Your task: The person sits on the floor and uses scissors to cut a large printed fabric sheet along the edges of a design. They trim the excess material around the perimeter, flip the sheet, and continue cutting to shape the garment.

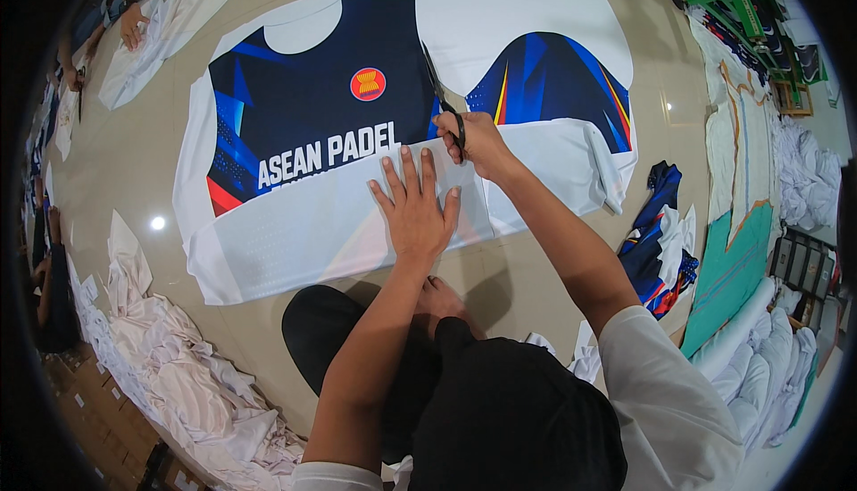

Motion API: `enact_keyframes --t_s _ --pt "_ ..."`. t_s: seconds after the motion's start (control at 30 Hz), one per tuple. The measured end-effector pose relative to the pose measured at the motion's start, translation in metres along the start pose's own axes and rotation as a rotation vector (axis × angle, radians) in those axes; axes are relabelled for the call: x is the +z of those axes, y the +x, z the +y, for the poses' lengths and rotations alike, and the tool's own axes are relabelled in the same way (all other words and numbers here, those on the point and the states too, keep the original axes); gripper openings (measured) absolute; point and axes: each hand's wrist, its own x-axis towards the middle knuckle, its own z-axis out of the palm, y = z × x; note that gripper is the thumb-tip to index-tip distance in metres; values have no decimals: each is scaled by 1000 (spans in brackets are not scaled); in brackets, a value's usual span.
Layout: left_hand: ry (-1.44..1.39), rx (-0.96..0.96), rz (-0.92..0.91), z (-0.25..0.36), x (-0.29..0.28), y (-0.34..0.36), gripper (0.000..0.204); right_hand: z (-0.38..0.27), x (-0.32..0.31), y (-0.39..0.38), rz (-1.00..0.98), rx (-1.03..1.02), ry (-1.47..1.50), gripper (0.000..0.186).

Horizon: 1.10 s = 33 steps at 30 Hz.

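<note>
Hands (pixel 416 216) and scissors (pixel 435 80) at printed fabric (pixel 312 80)

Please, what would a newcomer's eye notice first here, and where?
The dark navy shirt-front print with its round red-and-yellow emblem, on white fabric at upper centre, probably comes first. Next are the black-handled scissors in the right hand, at the print's right edge, with the left hand flat on the pale folded-over cloth below. Then comes the heap of crumpled off-white cloth at lower left.
</note>
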Motion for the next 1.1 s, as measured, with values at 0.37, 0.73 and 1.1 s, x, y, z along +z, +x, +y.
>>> enact_keyframes --t_s 0.37,0.73,1.1 --pt "-10 -5 -10 1 -2 0 76 -11 18 8 46 1 1 28" --pt "-6 -8 -25 0 -1 1 75 -6 24 12 102 -13 3 25" --pt "-2 -11 -39 1 -2 1 75 0 29 17 127 -31 49 24"
